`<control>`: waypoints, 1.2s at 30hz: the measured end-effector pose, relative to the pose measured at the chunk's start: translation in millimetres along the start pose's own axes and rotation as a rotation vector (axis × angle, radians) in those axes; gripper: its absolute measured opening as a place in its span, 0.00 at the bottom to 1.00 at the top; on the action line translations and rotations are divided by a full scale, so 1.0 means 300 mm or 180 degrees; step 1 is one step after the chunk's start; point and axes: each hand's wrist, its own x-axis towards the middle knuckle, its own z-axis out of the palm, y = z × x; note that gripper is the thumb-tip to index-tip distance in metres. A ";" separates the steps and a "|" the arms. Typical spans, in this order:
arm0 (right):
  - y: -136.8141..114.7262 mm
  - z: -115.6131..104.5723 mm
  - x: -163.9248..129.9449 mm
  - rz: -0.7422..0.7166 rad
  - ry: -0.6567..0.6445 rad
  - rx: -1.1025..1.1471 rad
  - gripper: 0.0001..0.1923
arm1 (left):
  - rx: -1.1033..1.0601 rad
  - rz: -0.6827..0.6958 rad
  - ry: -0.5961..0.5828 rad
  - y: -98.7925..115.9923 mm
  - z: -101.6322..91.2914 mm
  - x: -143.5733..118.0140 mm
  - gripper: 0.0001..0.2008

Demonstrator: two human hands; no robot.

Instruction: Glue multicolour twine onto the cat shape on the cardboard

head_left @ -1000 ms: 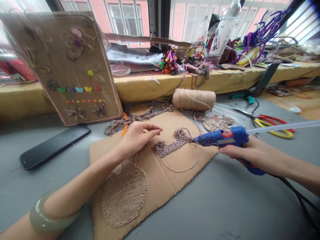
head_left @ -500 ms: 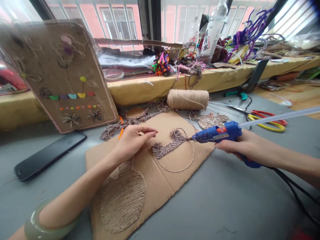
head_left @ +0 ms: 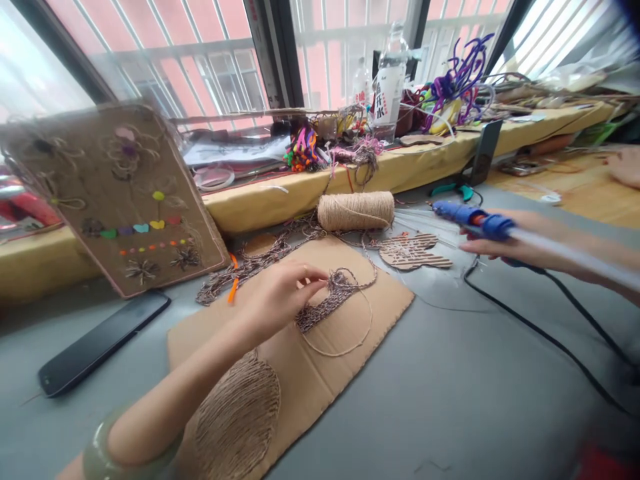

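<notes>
While the right hand [head_left: 531, 253] grips the glue gun [head_left: 463, 215] crosswise, nozzle [head_left: 441, 208] leftward, the left hand [head_left: 287, 293] curls, its hold unclear

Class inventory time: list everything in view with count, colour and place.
Cardboard sheet: one, brown, on grey table.
Twine shape: one, tan, on sheet's near half.
Yarn patch: one, mottled, on sheet's far half.
Glue gun: one, blue, in right hand.
Glue stick: one, translucent, in glue gun.
Twine spool: one, tan, behind sheet.
Corrugated cut-out: one, brown, beside sheet.
Yarn heap: one, mottled, left of spool.
Phone: one, black, left on table.
Decorated panel: one, brown, behind phone.
Ledge: one, yellow, beyond table.
Bottles: two, clear, on ledge.
Craft scraps: uncounted, multicoloured, on ledge.
Co-worker's hand, apparently: one, blurred, right edge.
Bangle: one, pale green, around left wrist.
Left hand: one, bare, at yarn patch.
Right hand: one, bare, around glue gun.
</notes>
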 end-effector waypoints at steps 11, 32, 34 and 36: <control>0.133 0.119 0.157 -0.1229 -0.0004 -0.0846 0.14 | 0.1083 0.0675 0.0013 0.077 0.083 0.077 0.10; -0.127 0.275 0.078 -0.3506 -0.0201 -0.1130 0.11 | 0.0281 0.0666 0.0742 0.101 0.119 -0.028 0.06; -0.132 0.273 0.105 -0.3574 -0.0240 -0.1261 0.08 | 0.0492 0.0895 0.0693 0.114 0.129 -0.038 0.06; -0.138 0.267 0.124 -0.3690 -0.0296 -0.1310 0.08 | 0.0742 0.1221 0.0653 0.134 0.142 -0.059 0.07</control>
